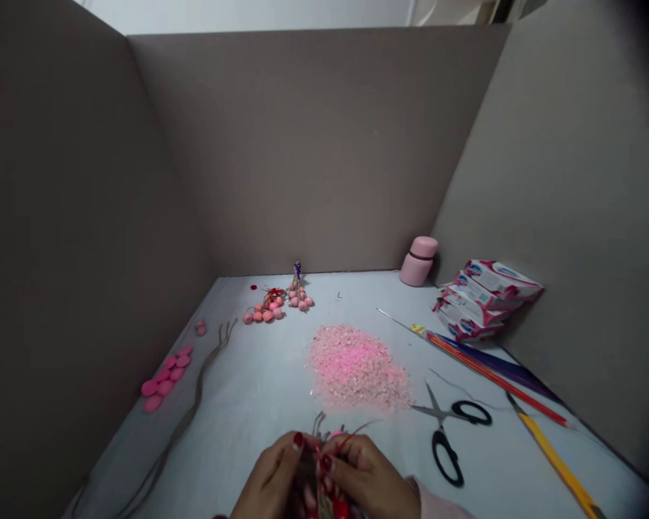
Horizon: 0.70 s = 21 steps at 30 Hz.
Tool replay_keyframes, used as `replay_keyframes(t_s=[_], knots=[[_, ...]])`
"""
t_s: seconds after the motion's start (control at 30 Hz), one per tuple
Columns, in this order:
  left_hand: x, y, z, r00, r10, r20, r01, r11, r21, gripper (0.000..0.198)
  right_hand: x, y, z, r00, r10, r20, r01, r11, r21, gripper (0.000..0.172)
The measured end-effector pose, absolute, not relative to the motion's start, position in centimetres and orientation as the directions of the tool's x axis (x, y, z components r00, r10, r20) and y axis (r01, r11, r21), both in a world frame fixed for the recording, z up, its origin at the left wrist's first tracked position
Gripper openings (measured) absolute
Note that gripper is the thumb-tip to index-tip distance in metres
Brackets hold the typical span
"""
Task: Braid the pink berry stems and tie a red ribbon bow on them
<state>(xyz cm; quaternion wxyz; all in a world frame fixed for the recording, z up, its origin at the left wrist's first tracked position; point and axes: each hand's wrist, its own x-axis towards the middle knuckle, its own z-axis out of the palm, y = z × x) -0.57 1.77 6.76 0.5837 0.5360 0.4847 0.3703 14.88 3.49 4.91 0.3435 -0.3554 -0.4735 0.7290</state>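
Observation:
My left hand (273, 479) and my right hand (371, 476) meet at the bottom middle of the head view, fingers pinched together around a small bundle of brown cords and red thread (324, 461). Brown cord ends stick up between the fingertips, and a red thread arcs off to the right. Just beyond the hands lies a heap of pink sequins (357, 367) on the white table (265, 375).
Black-handled scissors (446, 429) lie right of the hands. Long coloured sticks (492, 371) and stacked packets (484, 299) are at the right, a pink jar (419, 261) at the back. Pink bead clusters (273, 306), pink discs (165, 378) and brown cords (195, 396) lie left. Grey partitions enclose the table.

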Motion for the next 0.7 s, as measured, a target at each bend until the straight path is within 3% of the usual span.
replay_keyframes(t_s=[0.2, 0.43, 0.7], knots=[[-0.2, 1.4, 5.4, 0.336, 0.924, -0.181, -0.073, 0.218, 0.973, 0.040, 15.1, 3.4, 5.3, -0.485, 0.847, -0.217, -0.147, -0.324, -0.935, 0.041], [-0.4, 1.8, 4.2, 0.286, 0.904, -0.318, 0.218, 0.262, 0.940, 0.037, 15.3, 3.6, 5.1, -0.452, 0.883, -0.126, -0.157, -0.218, -0.963, 0.030], [-0.6, 1.5, 5.5, 0.307, 0.916, -0.259, 0.192, 0.206, 0.959, 0.036, 15.6, 3.5, 5.4, -0.395, 0.905, -0.158, -0.046, -0.192, -0.980, 0.025]])
